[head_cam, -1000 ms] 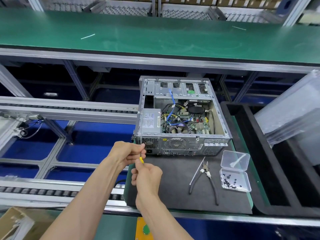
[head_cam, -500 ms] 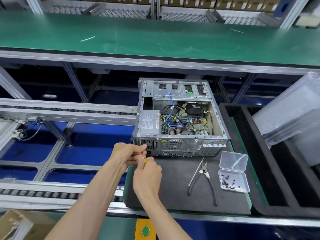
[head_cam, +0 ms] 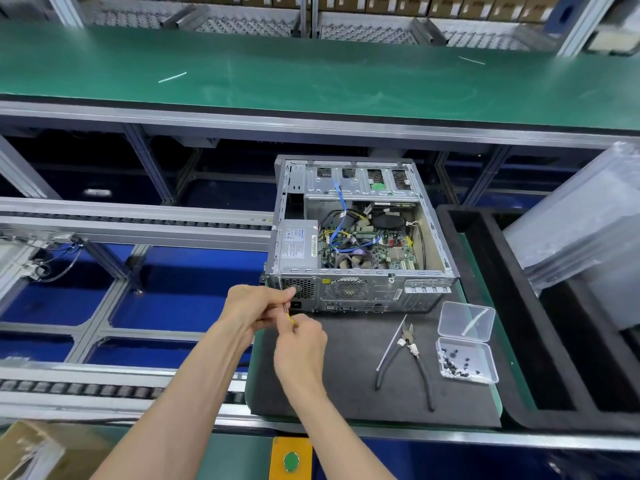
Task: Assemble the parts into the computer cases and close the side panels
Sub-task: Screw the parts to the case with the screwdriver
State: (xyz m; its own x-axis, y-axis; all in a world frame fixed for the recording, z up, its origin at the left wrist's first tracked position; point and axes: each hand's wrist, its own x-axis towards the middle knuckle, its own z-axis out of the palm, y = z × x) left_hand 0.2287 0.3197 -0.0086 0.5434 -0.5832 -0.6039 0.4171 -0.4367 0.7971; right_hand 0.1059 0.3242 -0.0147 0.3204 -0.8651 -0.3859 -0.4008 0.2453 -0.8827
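Note:
An open grey computer case (head_cam: pixel 356 237) lies on its side on a dark mat (head_cam: pixel 346 375), showing its power supply, motherboard and blue cables. Just in front of the case's rear left corner, my left hand (head_cam: pixel 254 306) pinches the thin metal shaft of a small screwdriver (head_cam: pixel 288 315). My right hand (head_cam: pixel 299 344) grips its yellow handle from below. The two hands touch each other. Most of the tool is hidden inside my fingers. No side panel shows on the case.
Black-handled cutters (head_cam: pixel 408 355) and a white cable tie lie on the mat right of my hands. An open clear box (head_cam: pixel 465 351) holds several small black screws. A black foam tray (head_cam: pixel 485 306) stands at the right. Roller conveyor rails run at the left.
Both hands, holding the small screwdriver, have moved up and forward, closer to the case's rear left corner. The case, cutters and screw box have not moved.

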